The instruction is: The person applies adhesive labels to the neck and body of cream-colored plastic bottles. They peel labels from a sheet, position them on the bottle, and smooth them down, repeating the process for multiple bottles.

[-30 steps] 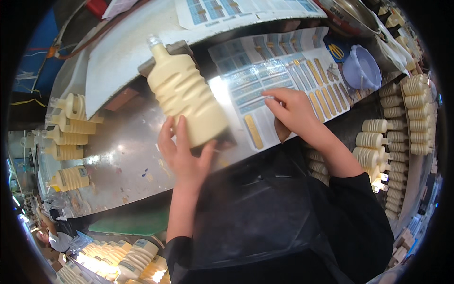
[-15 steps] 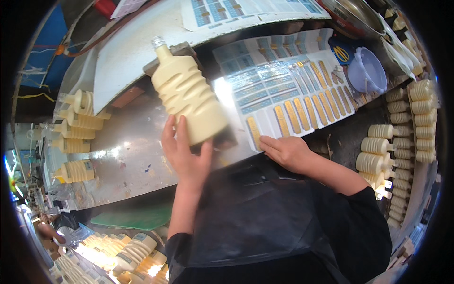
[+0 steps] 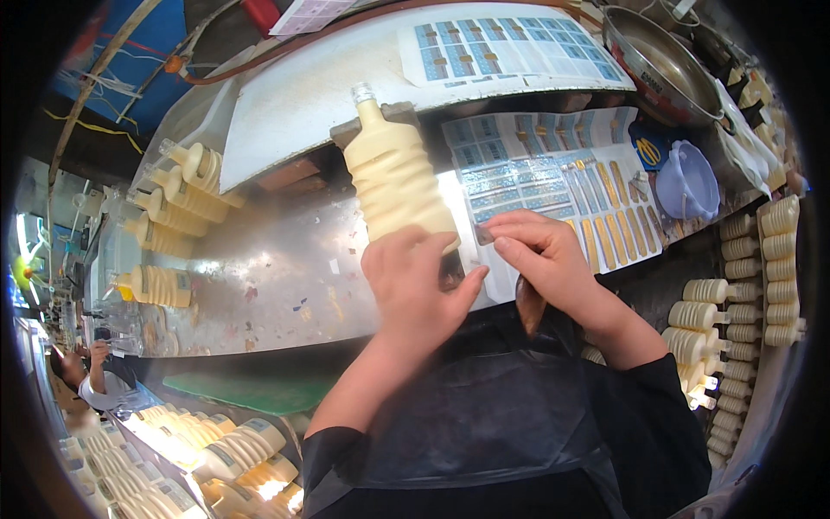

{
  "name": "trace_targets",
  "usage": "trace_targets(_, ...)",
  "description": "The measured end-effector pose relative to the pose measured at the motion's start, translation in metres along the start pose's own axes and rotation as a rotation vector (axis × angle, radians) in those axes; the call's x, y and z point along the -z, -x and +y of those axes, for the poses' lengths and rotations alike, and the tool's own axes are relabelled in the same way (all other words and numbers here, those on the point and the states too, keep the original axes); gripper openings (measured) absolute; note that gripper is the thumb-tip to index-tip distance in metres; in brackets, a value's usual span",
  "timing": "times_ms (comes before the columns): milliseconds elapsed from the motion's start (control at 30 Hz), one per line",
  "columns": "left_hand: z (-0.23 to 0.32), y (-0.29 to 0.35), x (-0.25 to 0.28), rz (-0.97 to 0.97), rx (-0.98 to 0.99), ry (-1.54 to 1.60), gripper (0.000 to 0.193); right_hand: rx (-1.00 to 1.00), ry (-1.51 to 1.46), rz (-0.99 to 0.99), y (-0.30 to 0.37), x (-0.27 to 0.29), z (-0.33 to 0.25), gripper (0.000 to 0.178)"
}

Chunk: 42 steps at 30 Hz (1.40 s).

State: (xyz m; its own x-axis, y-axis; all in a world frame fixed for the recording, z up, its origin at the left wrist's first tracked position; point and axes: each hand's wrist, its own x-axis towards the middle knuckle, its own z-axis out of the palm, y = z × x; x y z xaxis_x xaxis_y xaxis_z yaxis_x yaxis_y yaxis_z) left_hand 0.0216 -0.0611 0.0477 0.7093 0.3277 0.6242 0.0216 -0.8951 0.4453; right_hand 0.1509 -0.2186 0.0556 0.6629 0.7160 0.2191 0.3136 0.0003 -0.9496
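Note:
A cream bottle (image 3: 393,169) with wavy ridged sides and a clear neck lies tilted, its neck end on a wooden block (image 3: 344,134). My left hand (image 3: 415,285) rests by its base, fingers over the lower edge and thumb apart; motion blurs the fingers slightly. My right hand (image 3: 540,259) is closed in a pinch, thumb against fingers. A dark tip pokes out of the pinch, and a brown pointed strip (image 3: 530,307) hangs under the palm; its kind is unclear. Beside and partly beneath that hand lies a sheet of gold and blue labels (image 3: 510,186).
More label sheets (image 3: 484,52) lie on a white board at the back. A metal pan (image 3: 661,65) and a lilac bucket (image 3: 687,182) stand at right. Similar bottles line the table's left side (image 3: 160,285), fill the lower left (image 3: 242,450) and stack at right (image 3: 692,333).
My right hand has lifted from the sheet's lower left corner and turned, now with a strip in its pinch. My left hand stays by the bottle's base. The view has shifted.

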Motion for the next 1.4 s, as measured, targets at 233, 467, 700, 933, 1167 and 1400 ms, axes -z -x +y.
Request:
trace_targets(233, -0.002, -0.019, -0.003, 0.120, -0.018, -0.070, 0.032, 0.241, 0.313, 0.013, -0.008, -0.022, -0.038, 0.023)
trace_targets(467, -0.023, -0.021, -0.001, 0.103, 0.138, 0.215, 0.018, -0.165, 0.105, -0.146, -0.031, -0.012, -0.038, 0.043)
trace_targets(700, -0.046, -0.046, 0.005, 0.145, 0.465, 0.688, 0.012, -0.439, -0.461, -0.245, -0.076, -0.022, 0.003, 0.024)
trace_targets(933, -0.089, -0.062, -0.018, 0.266, 0.736, 0.804, 0.018, -0.343, -0.213, -0.137, -0.133, -0.031, 0.005, 0.018)
trace_targets(1167, -0.099, -0.063, -0.031, 0.351, 0.835, 0.958, 0.009, -0.291, -0.109, -0.091, -0.150, -0.042, 0.031, 0.018)
trace_targets(1400, -0.099, -0.069, -0.033, 0.344, 0.898, 1.050, 0.017, -0.285, -0.137, -0.050, -0.151, -0.045, 0.041, 0.016)
